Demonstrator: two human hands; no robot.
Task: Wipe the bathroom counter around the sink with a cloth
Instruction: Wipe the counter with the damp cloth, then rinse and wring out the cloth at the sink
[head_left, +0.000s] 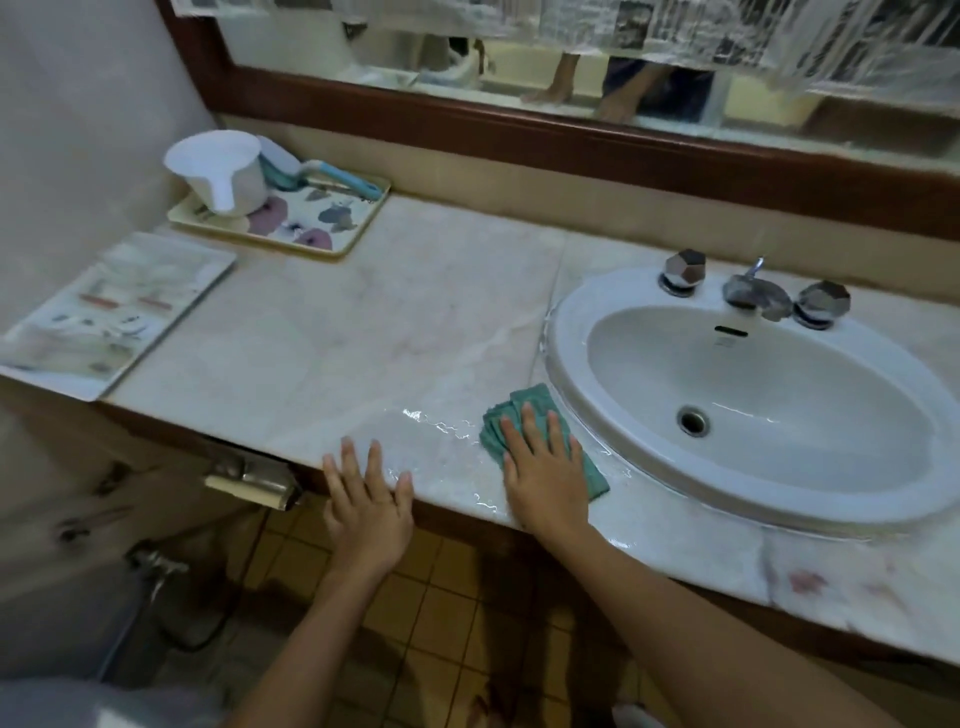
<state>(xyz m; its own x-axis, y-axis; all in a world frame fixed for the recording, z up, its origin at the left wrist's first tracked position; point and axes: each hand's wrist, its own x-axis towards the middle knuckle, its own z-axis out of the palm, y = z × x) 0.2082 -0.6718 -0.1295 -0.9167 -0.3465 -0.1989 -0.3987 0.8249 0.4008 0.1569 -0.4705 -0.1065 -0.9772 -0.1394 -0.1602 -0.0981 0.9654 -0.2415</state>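
Our right hand on the cloth just left of the sink, our left hand at the front edge of the counter, tray with jug at back left

Fixed stuff: 1 marble counter, 1 sink w/ 1 drain hole & 1 overflow slot, 1 spout, 2 faceted tap knobs (2nd knob on the spout's other side), 1 wood-framed mirror. Loose stuff: 1 green cloth, 1 floral tray w/ 1 white dipper & 1 blue-handled brush on it, 1 flat printed board at the counter's far end, tray or sheet, can't tell. Hands: 2, i.e. left hand & right hand.
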